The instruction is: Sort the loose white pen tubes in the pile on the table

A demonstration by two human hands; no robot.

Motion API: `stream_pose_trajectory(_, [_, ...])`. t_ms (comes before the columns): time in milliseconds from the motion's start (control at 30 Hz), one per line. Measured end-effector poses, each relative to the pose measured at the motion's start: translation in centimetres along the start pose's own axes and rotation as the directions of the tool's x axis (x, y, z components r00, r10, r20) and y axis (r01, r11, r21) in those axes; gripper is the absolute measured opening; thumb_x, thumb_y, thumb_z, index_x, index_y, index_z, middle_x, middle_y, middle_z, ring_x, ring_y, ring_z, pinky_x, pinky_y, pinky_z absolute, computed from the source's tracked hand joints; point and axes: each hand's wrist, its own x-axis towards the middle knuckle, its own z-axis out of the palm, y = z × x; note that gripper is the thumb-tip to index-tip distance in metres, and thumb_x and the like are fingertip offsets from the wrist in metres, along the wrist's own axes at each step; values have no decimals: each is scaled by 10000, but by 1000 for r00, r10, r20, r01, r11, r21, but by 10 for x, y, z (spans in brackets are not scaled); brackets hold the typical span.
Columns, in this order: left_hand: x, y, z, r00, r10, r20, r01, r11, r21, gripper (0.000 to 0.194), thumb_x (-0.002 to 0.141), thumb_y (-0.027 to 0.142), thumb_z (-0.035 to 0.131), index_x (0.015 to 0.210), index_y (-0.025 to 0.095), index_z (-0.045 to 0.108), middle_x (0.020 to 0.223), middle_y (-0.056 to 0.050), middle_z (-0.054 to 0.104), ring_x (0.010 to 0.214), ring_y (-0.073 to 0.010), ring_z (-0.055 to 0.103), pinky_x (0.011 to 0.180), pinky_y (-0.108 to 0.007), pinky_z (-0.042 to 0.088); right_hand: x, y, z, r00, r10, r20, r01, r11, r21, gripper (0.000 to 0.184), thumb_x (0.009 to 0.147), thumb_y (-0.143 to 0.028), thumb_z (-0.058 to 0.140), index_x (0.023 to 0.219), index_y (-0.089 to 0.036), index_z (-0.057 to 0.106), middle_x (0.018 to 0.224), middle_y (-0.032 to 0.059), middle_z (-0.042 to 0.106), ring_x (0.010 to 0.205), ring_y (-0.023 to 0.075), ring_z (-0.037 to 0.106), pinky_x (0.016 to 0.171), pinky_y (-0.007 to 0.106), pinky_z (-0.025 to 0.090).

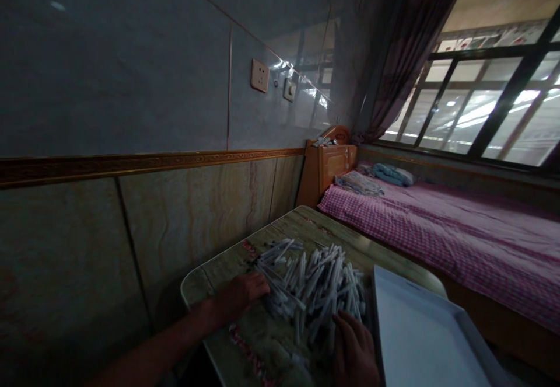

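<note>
A loose heap of thin, white, pen-like sticks [326, 276] lies on the table, pointing in many directions. Some have dark ends; their exact kind is too dim to tell. My left hand [248, 291] is at the heap's left edge, fingers bent and held together, their tips against the sticks. At the near right side of the heap is my right hand [355, 346], its fingers curled in close to the sticks. What either hand holds, if anything, is hidden. A shallow white tray [420, 328] sits just right of my right hand.
The table [301, 220] has rounded corners and a marbled, red-patterned top, and stands by a tiled wall [196, 200]. Beyond it is a bed [437, 223] with a pink checked cover and a wooden headboard [332, 162]. A curtained window [472, 101] is at right.
</note>
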Motion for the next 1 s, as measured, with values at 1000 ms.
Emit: stream_pose_trajectory(1000, [40,92,31,960,40,-279,-63,995,-75,186,947,104,421,1010,245,525,898,-21,677,835,-193,638,737,-312,476,11,-29,-12,984,150,100,-168,965,201,350,1014,-450,418,998,-250,704,907,24,745,803,149,713,722,209,542])
